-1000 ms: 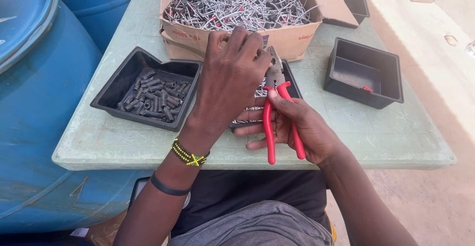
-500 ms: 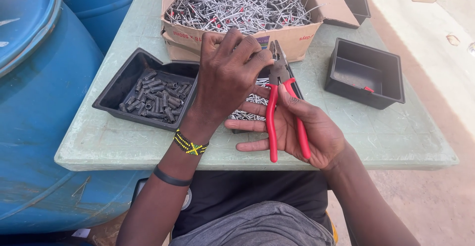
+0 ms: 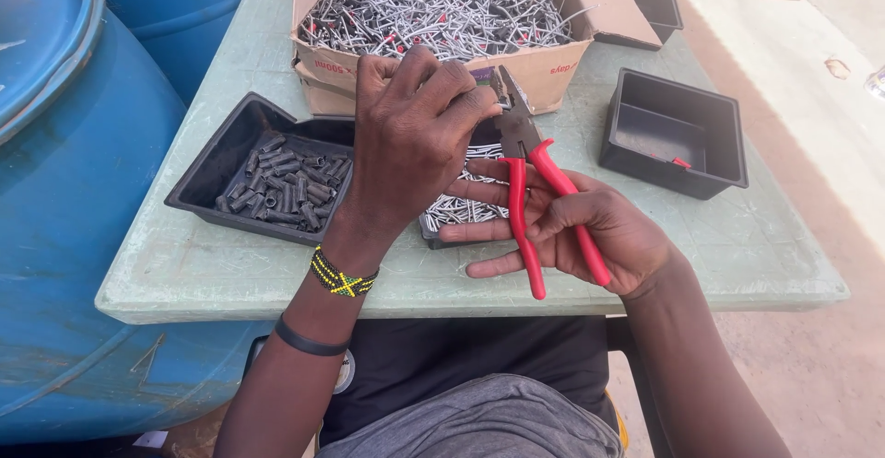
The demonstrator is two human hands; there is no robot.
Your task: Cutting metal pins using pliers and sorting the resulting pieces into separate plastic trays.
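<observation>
My right hand point(image 3: 590, 232) grips red-handled pliers point(image 3: 530, 191), jaws pointing away from me toward the cardboard box. My left hand point(image 3: 410, 140) hovers just left of the jaws, fingers pinched together on a small piece at the jaw tip; the piece itself is hidden by the fingers. Under both hands sits a black tray of bare metal pins point(image 3: 461, 209). To the left lies another black tray point(image 3: 207, 177) filled with short dark sleeves point(image 3: 281, 182).
A cardboard box point(image 3: 553, 66) heaped with wire pieces stands at the back of the pale green table point(image 3: 691, 255). A nearly empty black tray point(image 3: 678, 131) is at the right. Blue barrels point(image 3: 64, 191) crowd the table's left side. Bare ground lies to the right.
Both hands have shifted slightly; my left hand has drawn its fingers closer onto the plier jaws, and the plier handles have spread a little wider in my right hand.
</observation>
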